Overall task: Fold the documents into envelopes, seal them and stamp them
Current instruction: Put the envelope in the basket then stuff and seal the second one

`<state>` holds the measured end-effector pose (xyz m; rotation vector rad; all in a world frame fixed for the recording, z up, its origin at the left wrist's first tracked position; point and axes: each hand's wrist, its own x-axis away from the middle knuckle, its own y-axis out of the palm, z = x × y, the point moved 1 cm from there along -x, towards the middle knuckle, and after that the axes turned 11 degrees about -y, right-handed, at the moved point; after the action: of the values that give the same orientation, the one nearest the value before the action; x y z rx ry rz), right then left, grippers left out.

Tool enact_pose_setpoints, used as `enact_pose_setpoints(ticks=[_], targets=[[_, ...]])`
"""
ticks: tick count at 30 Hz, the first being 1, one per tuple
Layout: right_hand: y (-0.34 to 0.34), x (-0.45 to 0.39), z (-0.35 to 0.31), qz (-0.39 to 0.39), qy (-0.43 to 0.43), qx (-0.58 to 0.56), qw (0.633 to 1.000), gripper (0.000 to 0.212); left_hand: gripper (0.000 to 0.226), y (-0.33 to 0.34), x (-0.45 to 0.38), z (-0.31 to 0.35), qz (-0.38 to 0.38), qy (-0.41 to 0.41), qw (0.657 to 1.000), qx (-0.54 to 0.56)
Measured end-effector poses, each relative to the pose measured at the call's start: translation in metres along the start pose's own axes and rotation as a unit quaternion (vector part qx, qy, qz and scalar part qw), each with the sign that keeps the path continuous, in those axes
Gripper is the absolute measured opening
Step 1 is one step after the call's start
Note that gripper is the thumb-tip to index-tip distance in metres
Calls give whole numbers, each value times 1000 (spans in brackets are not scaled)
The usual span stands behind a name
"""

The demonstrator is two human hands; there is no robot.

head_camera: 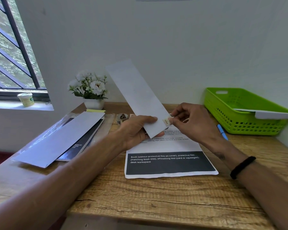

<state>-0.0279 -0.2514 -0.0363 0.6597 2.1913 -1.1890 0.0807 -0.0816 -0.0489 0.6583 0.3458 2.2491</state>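
— Daylight from the barred window falls across the wooden table. What lies at its left edge?

— A spare envelope on a dark notepad, with a flower pot behind.

— And in the middle?

— The left hand grips the lower end of a raised envelope, thumb on its face, above a printed document. The right hand pinches a small stamp against its near corner.

— How will it handle?

— Light and floppy, I judge; support it close behind the stamp while pressing.

— Right side?

— A blue pen, and a green basket at the far right corner, holding one envelope.
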Motion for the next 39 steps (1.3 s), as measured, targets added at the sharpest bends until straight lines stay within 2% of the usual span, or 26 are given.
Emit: enact_pose_setpoints(ticks=[16,26,30,39], targets=[[0,0,2,4,-2,-2,1000,13,40,1,3,1,8,5,1000,2],[0,1,1,-2,3,4,1000,16,20,2,3,0,-2,15,1000,-11],[0,1,-2,-3,8,4,1000,19,20,3,3,-1,0,16,1000,-11],[0,3,0,4,57,16,998,25,22,3,2,-3,-6,31,999,-3]])
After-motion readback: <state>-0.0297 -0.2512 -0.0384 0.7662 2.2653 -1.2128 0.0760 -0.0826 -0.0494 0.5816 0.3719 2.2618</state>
